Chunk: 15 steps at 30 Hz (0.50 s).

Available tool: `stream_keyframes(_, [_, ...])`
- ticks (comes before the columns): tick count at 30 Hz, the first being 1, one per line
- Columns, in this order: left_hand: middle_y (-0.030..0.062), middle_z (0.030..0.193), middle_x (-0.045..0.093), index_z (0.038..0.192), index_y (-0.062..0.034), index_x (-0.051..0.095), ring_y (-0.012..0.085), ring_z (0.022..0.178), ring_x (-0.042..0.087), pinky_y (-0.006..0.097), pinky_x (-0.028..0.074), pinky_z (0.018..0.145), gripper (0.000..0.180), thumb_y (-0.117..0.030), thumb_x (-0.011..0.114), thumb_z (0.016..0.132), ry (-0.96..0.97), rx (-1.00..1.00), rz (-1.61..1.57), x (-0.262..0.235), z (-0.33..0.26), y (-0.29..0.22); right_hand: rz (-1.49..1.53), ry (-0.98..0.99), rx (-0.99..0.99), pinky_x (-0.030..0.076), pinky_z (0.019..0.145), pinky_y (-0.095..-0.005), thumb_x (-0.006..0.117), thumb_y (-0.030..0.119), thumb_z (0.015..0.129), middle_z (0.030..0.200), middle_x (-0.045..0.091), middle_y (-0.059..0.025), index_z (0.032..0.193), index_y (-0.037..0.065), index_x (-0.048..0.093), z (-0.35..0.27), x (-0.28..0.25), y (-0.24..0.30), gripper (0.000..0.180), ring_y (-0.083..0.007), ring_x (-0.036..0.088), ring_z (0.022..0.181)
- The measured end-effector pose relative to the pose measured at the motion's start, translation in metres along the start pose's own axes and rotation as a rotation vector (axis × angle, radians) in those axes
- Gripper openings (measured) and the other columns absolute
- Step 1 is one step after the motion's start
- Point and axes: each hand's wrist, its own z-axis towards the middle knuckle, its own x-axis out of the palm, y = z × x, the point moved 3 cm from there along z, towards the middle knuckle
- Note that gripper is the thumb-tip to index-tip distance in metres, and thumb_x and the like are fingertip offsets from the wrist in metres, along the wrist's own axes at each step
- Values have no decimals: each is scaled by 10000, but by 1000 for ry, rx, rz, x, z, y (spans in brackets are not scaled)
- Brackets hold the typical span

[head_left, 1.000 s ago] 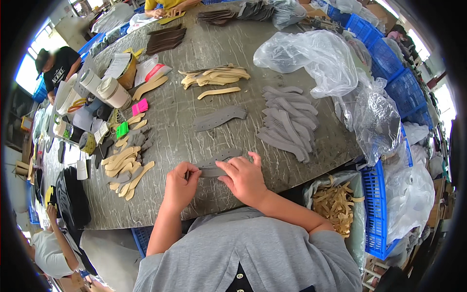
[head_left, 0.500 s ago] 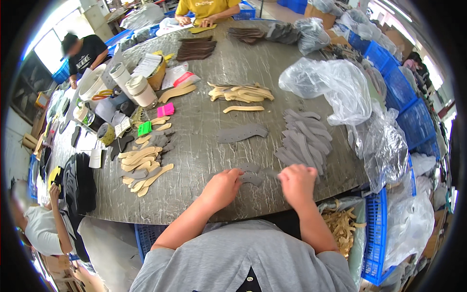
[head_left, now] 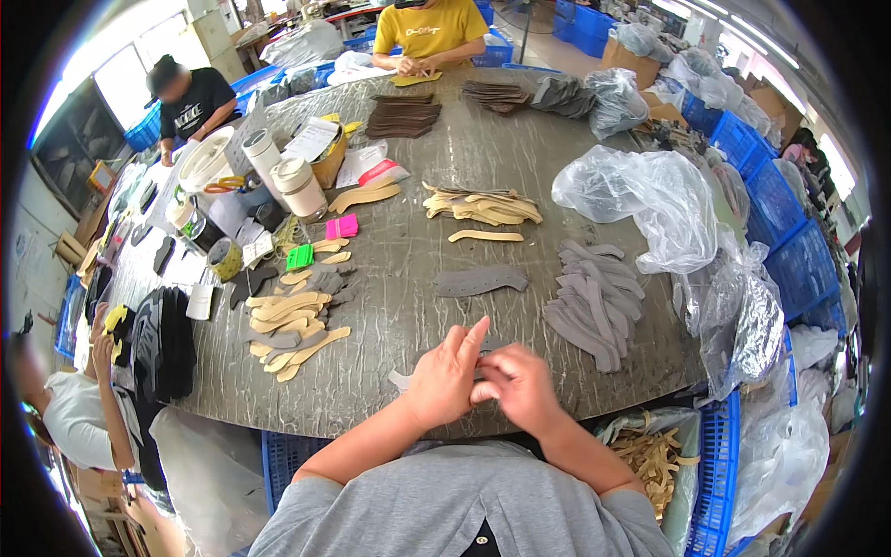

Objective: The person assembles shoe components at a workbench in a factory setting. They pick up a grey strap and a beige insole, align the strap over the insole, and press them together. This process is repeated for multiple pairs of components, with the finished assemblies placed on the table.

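A: Where's the thin grey leather strip [head_left: 401, 379]?
B: At the table's [head_left: 520, 162] near edge, lengthwise left-right, pinched by left hand [head_left: 444, 381] and right hand [head_left: 516, 388], fingers closed. Stacked grey leather pieces [head_left: 589, 302] lie just right

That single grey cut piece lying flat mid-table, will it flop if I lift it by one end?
Probably. The grey piece looks thin and lies flat on the table, so it should droop. It seems light and unlikely to roll. Pushed, it may just slide.
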Motion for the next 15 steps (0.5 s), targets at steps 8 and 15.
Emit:
stream_keyframes(8, [210, 1038, 508, 1443, 36, 265, 390, 786, 608, 459, 521, 640, 1093, -746, 546, 733, 2, 50, 29, 10, -6, 2, 230, 145, 166, 465, 610, -362, 731, 135, 719, 737, 623, -152, 829, -19, 641, -6, 11, -1, 209, -277, 602, 674])
stream_keyframes(15, [224, 1059, 489, 1423, 32, 329, 357, 808, 580, 412, 508, 650, 986, -753, 411, 831, -111, 252, -409, 8, -2, 9, 797, 120, 349, 469, 626, -294, 621, 53, 874, 783, 657, -93, 866, -21, 660, -14, 27, -20, 83, -140, 593, 686])
